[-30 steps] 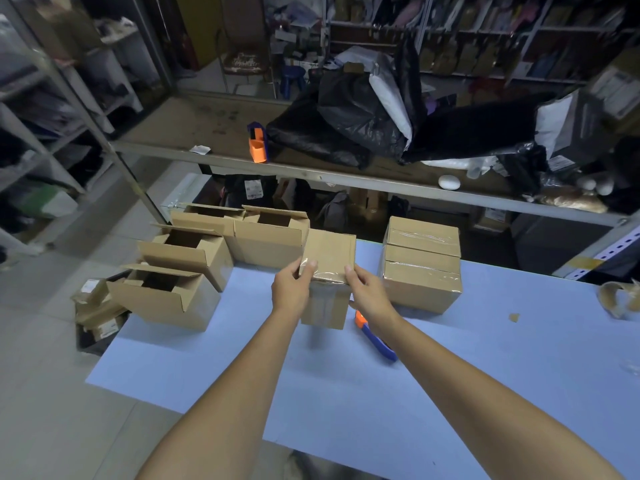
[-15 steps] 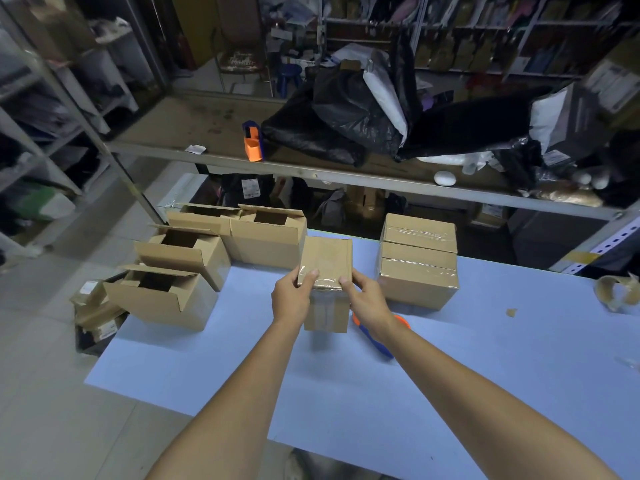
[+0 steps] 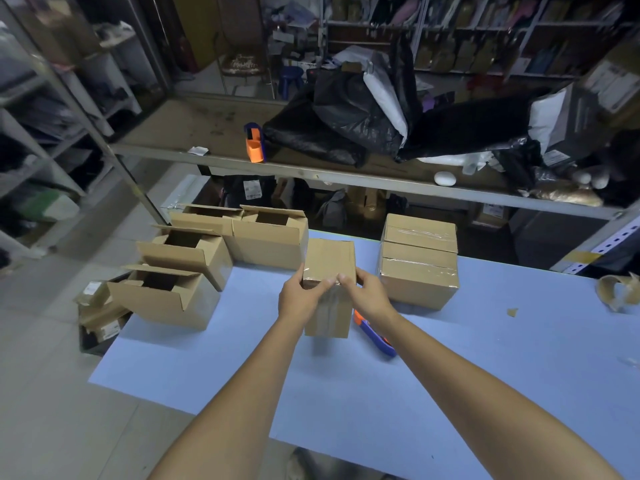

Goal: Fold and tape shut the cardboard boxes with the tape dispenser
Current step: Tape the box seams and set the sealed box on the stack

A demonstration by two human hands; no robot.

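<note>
left hand (image 3: 300, 299), right hand (image 3: 370, 296), both curled

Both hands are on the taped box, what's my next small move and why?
Probably smooth the tape down the near face of the box. The left hand and right hand pinch its top edge where tape folds over, and the tape dispenser lies aside.

The person's arms are bare: the left forearm (image 3: 239, 400) shows from the 7 o'clock edge and the right forearm (image 3: 485, 393) from the 5 o'clock edge, both uncovered along all the visible length. The left hand (image 3: 300, 296) and the right hand (image 3: 367, 295) are bare too, and each thumbnail shows as a small pale spot.
</note>
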